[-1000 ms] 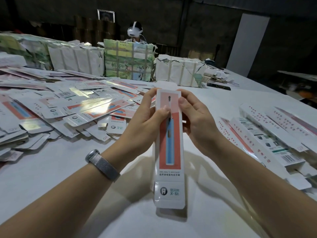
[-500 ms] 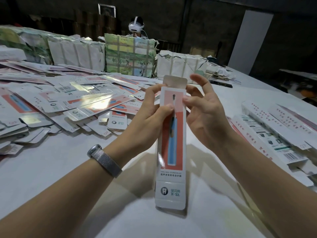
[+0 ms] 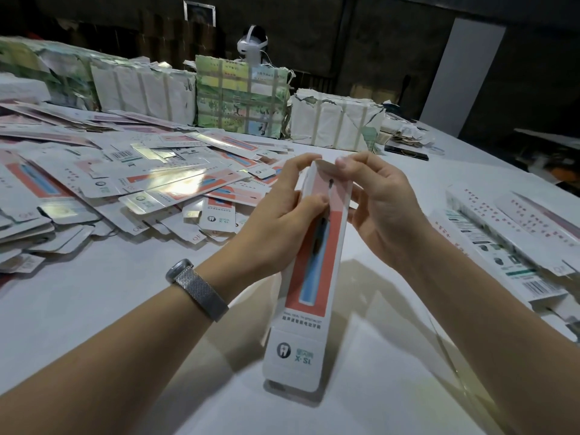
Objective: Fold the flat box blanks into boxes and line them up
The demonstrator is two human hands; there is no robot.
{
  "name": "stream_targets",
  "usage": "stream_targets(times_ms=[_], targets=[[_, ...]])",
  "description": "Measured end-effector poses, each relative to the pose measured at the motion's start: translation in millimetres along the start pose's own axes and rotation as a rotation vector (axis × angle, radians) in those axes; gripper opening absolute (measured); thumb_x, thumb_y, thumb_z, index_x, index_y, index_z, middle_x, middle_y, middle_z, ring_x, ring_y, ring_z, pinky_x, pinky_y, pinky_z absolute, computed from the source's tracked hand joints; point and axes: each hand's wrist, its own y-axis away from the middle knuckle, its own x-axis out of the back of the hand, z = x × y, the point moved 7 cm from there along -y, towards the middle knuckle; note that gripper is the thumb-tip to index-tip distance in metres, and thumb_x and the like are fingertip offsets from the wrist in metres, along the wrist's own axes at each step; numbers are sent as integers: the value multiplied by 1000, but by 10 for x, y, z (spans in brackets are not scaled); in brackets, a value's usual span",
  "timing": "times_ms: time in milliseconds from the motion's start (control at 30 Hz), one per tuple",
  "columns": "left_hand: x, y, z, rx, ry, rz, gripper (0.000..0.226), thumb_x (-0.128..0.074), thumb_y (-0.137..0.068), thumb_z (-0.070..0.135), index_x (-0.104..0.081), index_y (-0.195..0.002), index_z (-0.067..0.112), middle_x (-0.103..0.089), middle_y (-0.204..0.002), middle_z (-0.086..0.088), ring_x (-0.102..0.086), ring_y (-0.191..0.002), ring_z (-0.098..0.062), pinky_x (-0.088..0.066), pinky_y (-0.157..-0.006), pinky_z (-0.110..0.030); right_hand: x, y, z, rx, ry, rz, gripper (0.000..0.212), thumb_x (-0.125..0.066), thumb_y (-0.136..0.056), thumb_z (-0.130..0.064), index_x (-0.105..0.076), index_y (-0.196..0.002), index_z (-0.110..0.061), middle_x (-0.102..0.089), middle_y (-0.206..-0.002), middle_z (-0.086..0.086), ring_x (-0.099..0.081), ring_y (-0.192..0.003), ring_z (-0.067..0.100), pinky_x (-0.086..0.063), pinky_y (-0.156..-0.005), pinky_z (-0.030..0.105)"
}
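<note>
While gripped near its far end by the left hand point(image 3: 282, 211), long white and coral cardboard box point(image 3: 309, 277) held upright, top flap pinched by right hand point(image 3: 376, 199), inner fingers hidden behind it.

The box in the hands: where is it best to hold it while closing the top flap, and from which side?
Probably grip the box by its long narrow side walls just below the top, as the left hand does from the left. This leaves the right hand free to press the top flap down.
</note>
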Motion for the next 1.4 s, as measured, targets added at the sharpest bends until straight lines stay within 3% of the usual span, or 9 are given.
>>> stream_targets(times_ms=[100,567,667,767,900,1033,1167,1267,1400], targets=[[-11,12,38,-13,-15,2,47,-46,-92,33,-36,-137,46,-65,-101,-26,-61,-89,-39,-51,-88,-60,-17,6,24,-50,-8,-10,10,-59,-93,-6,-66,-95,-13,-69,-78,0,-65,-74,15,-55,-69,29],[-23,17,14,-45,-11,-52,60,-47,-95,33,-29,-150,48,-68,-101,-12,-65,-87,-25,-56,-82,-41,55,45,-135,125,195,129,26,-59,-92,-5,-74,-75,-17,-69,-66,-1,-62,-60,11,-51,-53,24],[-2,19,30,-58,8,-50,58,-48,-94,29,-34,-147,46,-66,-97,-18,-63,-84,-34,-54,-79,-45,67,35,-154,117,247,76,27,-58,-93,-6,-76,-77,-17,-70,-69,2,-64,-63,14,-53,-55,25],[13,16,42,-64,51,-46,50,-49,-92,26,-41,-139,43,-66,-92,-23,-62,-73,-31,-56,-72,-44,72,36,-177,114,318,34,25,-57,-96,-11,-77,-83,-17,-72,-74,5,-65,-69,17,-55,-58,31],[36,7,44,-76,136,-30,42,-47,-92,23,-42,-131,35,-68,-73,2,-59,-60,-8,-52,-59,-22,59,55,-191,170,387,18,26,-52,-102,-20,-77,-97,-12,-72,-91,16,-67,-82,27,-57,-62,43],[65,7,32,-81,173,-5,34,-46,-91,20,-43,-124,30,-66,-71,4,-58,-58,-8,-51,-57,-21,11,61,-179,230,438,-18,21,-56,-96,-21,-75,-103,-14,-67,-104,22,-66,-88,38,-57,-66,56],[51,-11,35,-86,171,9,30,-47,-90,19,-43,-117,31,-66,-67,3,-55,-57,-10,-47,-56,-20,-30,67,-187,258,485,-6,16,-58,-94,-19,-73,-97,-17,-67,-99,16,-66,-81,26,-57,-65,49],[64,-48,47,-118,121,55,32,-51,-96,26,-40,-123,37,-69,-88,-16,-67,-71,-23,-58,-67,-36,-15,111,-279,381,695,130,19,-61,-97,-22,-70,-112,-17,-60,-101,-1,-63,-88,18,-54,-73,32],[88,-41,109,-189,134,71,28,-42,-108,27,-31,-131,38,-68,-103,-14,-72,-84,-20,-62,-68,-34,-154,214,-355,459,1000,105,53,-62,-94,-35,-50,-144,-18,-46,-114,-3,-50,-94,6,-46,-76,17]])
